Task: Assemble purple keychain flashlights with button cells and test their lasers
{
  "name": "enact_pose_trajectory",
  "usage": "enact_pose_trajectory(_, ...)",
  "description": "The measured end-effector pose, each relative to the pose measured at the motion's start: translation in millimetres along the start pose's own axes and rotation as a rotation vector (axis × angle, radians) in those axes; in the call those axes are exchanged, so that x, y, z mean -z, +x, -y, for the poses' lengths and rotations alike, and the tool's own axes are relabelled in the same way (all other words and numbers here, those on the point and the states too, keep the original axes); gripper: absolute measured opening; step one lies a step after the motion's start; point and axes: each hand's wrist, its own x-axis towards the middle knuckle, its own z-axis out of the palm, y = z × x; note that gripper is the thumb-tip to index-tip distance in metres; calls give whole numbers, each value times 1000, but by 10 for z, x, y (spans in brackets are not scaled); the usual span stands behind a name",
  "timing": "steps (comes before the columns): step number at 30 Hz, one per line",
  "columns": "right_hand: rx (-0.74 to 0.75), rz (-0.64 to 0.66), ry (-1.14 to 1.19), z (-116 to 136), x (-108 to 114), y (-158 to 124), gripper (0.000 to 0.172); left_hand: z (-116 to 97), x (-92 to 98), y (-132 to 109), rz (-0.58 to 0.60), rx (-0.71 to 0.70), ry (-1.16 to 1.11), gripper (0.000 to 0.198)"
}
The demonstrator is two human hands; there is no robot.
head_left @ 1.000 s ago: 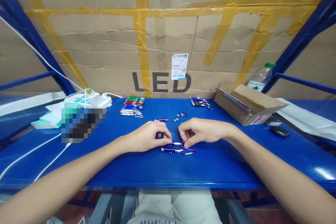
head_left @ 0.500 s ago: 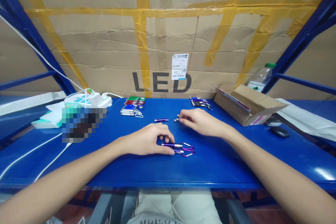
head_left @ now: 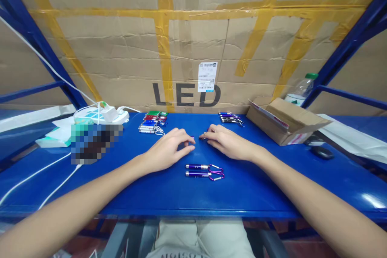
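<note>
Two purple keychain flashlights (head_left: 202, 166) (head_left: 200, 173) with pink carabiner clips lie side by side on the blue table (head_left: 169, 193), untouched. Just behind them both hands meet. My left hand (head_left: 167, 150) curls its fingers over a short purple flashlight tube, of which only a tip (head_left: 192, 137) shows. My right hand (head_left: 227, 142) rests palm down, its fingertips pressed together at some small grey button cells (head_left: 202, 137). I cannot make out what they pinch.
Rows of coloured keychain flashlights (head_left: 152, 122) lie at the back left, and a smaller group (head_left: 230, 118) at the back right. An open cardboard box (head_left: 286, 120), a water bottle (head_left: 299, 88), a black mouse (head_left: 322, 151), a white power strip (head_left: 102, 116) and cables surround the work area.
My left hand let go of the two purple flashlights and moved back onto the short purple tube. My right hand went from the flashlights to the button cells and stayed there.
</note>
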Motion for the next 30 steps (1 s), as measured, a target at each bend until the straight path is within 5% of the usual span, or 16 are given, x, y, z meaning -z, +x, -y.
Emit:
enact_pose_trajectory(8, 18, 24, 12, -8, 52, -1, 21, 203, -31, 5, 55, 66, 265, 39)
enact_pose_trajectory(12, 1, 40, 43, 8, 63, 2, 15, 217, -10, 10, 73, 50, 281, 28)
enact_pose_trajectory(23, -9, 17, 99, 40, 62, 19, 15, 187, -15, 10, 48, 56, 198, 22)
enact_pose_trajectory(30, -12, 26, 102, 65, 65, 28, 19, 84, -36, 33, -32, 154, -159, 18)
